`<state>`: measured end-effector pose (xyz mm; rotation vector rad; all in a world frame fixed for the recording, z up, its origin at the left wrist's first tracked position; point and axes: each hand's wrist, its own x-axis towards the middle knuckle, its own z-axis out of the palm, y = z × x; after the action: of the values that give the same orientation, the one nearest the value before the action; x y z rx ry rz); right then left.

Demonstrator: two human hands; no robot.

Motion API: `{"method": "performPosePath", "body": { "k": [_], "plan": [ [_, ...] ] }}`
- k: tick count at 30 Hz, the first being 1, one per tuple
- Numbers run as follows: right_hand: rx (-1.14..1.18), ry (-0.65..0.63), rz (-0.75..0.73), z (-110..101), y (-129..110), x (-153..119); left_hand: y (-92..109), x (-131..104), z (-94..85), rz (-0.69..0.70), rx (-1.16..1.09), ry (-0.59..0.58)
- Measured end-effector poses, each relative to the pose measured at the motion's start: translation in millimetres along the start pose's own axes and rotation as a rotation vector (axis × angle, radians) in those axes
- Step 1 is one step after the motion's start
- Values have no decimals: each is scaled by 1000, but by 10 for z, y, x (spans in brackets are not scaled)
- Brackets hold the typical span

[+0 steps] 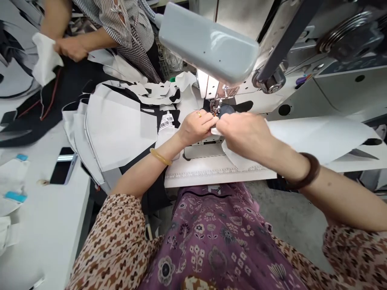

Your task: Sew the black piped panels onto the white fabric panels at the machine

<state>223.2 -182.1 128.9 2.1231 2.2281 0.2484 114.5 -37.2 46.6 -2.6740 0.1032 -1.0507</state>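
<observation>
Both hands are close together in front of the presser foot (215,105) of a sewing machine. My left hand (197,127) has its fingers pinched on the near end of a white fabric piece, just left of the foot. My right hand (246,135) is closed on the same white fabric piece (317,135), which spreads over the machine bed to the right. The fingertips nearly meet, and they hide most of the fabric edge between them. Dark fabric (226,109) shows behind the fingers, beside the foot.
A grey machine housing (208,44) hangs above the foot. Stacked white panels (117,125), cut scraps (157,90) and a barcode label (166,121) lie to the left. Scissors (364,154) rest at right, a phone (63,166) at left. Another person's hand (72,48) holds white cloth.
</observation>
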Motion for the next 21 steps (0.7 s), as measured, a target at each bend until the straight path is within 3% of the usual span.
{"method": "performPosePath", "body": {
  "k": [4,9,14,18,21],
  "plan": [
    [-83,123,-138,187,-130,-155,82,-101,-32,88,18,74],
    [-86,197,-162,305,-24,-211,186,-223,56,-3,5,102],
    [-89,176,-137,277,19,-95,194,-194,125,-137,-4,116],
    [-91,147,-37,227,-26,-90,147,-114,100,-195,36,173],
    [18,-36,93,249,-2,-215,94,-83,84,-164,51,213]
  ]
}}
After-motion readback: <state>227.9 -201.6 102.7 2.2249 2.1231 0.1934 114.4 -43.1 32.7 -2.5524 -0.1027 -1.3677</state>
